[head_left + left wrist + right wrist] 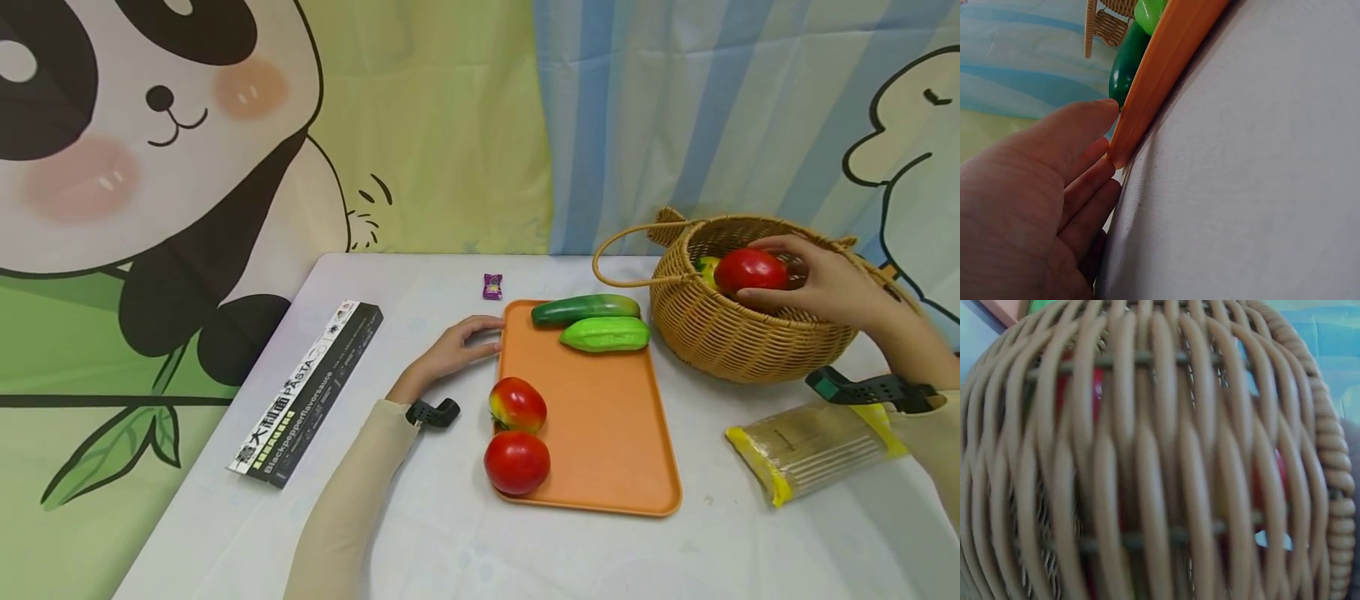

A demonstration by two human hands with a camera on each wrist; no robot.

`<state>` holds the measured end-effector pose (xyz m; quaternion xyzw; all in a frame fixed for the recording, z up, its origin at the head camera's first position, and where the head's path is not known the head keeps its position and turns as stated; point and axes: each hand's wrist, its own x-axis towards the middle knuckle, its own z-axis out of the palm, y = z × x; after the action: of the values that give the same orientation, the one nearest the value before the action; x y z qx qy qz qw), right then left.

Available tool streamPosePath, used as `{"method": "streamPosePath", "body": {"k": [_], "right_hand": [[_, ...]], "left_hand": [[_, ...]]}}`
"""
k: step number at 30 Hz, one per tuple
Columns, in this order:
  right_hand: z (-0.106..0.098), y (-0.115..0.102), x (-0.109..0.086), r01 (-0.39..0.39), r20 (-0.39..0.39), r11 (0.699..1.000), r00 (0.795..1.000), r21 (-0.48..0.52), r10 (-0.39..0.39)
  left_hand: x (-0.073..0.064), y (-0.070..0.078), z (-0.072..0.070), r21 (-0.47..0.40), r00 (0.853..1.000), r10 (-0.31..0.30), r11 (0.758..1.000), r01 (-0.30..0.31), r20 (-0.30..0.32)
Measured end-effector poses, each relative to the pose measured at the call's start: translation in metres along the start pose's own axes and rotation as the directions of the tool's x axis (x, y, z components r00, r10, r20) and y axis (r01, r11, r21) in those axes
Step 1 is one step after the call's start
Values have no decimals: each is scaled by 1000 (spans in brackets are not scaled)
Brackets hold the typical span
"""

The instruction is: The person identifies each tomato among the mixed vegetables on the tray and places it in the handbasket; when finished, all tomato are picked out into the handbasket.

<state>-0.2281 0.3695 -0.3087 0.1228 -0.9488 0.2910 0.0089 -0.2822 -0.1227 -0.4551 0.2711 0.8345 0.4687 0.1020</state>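
My right hand point(832, 287) grips a smooth red fruit point(750, 272) at the mouth of the wicker basket point(750, 342), thumb on the near side and fingers over the far side. A bit of yellow fruit point(707, 270) shows beside it inside. In the right wrist view the basket's weave point(1147, 450) fills the picture, and red patches show through the gaps. My left hand point(457, 346) touches the left edge of the orange tray point(600, 433), its fingers fairly straight; the left wrist view shows the thumb point(1100, 112) at the rim.
The tray bears a dark green cucumber point(585, 310), a light green ridged vegetable point(606, 334), a red-yellow fruit point(519, 405) and a red tomato-like fruit point(517, 462). A pasta box point(307, 396) lies left, a purple-wrapped sweet point(492, 287) behind, a yellow-ended noodle packet point(813, 446) right.
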Motion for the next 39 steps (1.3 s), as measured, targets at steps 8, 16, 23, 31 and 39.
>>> {"method": "streamPosePath", "body": {"k": [8, 16, 23, 31, 39], "right_hand": [[4, -2, 3, -66, 40, 994, 997, -82, 69], [4, -3, 5, -96, 61, 987, 993, -132, 104], [4, -2, 7, -113, 71, 979, 989, -170, 126], [2, -6, 6, -116, 93, 983, 987, -144, 130], [5, -7, 2, -89, 72, 992, 993, -90, 96]], "left_hand": [[0, 0, 0, -6, 1000, -9, 1000, 9, 2], [0, 1, 0, -8, 1000, -16, 1000, 16, 4], [1, -1, 0, 0, 1000, -12, 1000, 12, 2], [1, 0, -1, 2, 1000, -4, 1000, 4, -1], [1, -3, 0, -1, 1000, -2, 1000, 2, -2]]}}
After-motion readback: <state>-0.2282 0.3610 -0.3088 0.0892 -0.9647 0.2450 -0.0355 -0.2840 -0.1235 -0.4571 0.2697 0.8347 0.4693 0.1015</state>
